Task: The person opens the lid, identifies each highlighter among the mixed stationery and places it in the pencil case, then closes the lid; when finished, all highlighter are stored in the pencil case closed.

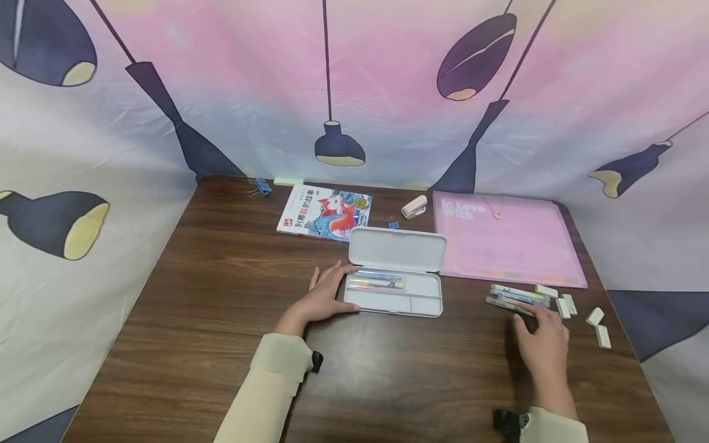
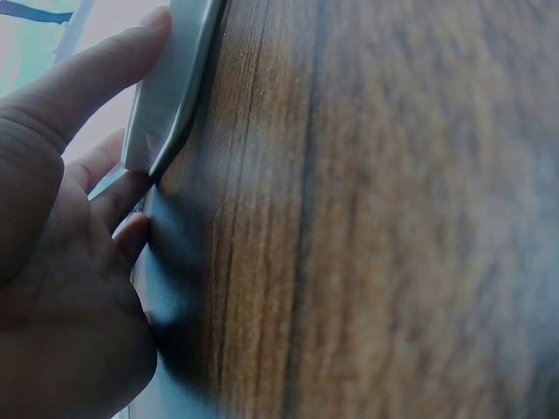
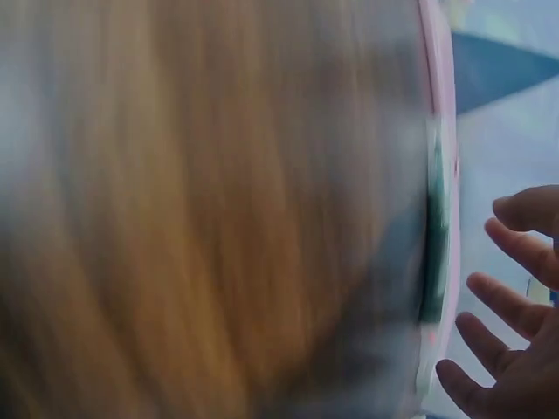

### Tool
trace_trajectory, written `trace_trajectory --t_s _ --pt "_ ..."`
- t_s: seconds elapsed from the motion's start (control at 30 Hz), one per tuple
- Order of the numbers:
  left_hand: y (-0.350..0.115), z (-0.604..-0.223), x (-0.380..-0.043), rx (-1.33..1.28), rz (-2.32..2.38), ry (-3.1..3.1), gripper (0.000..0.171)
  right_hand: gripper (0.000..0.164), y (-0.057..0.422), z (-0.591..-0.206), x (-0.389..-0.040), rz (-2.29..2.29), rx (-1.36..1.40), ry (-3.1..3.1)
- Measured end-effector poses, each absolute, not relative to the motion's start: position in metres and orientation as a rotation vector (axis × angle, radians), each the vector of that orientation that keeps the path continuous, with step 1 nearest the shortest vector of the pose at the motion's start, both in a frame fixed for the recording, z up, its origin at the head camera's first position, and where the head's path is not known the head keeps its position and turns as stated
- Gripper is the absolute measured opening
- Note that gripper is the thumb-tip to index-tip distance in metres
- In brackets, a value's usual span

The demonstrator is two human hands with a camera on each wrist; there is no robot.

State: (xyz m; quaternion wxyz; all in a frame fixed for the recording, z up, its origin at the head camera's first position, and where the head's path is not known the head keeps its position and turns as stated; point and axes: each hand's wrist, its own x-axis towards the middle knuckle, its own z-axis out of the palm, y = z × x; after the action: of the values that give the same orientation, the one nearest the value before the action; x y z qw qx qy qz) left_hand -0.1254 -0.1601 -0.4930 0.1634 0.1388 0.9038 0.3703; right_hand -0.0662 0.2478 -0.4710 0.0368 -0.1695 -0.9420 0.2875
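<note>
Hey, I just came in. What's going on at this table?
A person's left hand holds the left end of an open pencil case, which has a few pens in its long compartment. The right hand reaches over loose pens on the table, fingers apart; whether it touches them is hard to tell. White erasers lie near that hand. Farther back are a picture-covered book and a pink folder.
</note>
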Motion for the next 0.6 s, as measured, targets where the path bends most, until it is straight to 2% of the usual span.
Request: trace_trajectory --t_s 0.47,0.6 --pt "-0.159 -0.492 -0.123 0.383 1.053 2.574 0.080 0.040 0.266 -0.475 -0.059 0.690 -0.539 -3.131" --pt "-0.159 -0.490 -0.124 0.402 1.072 2.579 0.079 0.035 0.269 -0.474 -0.059 0.709 -0.612 -3.118"
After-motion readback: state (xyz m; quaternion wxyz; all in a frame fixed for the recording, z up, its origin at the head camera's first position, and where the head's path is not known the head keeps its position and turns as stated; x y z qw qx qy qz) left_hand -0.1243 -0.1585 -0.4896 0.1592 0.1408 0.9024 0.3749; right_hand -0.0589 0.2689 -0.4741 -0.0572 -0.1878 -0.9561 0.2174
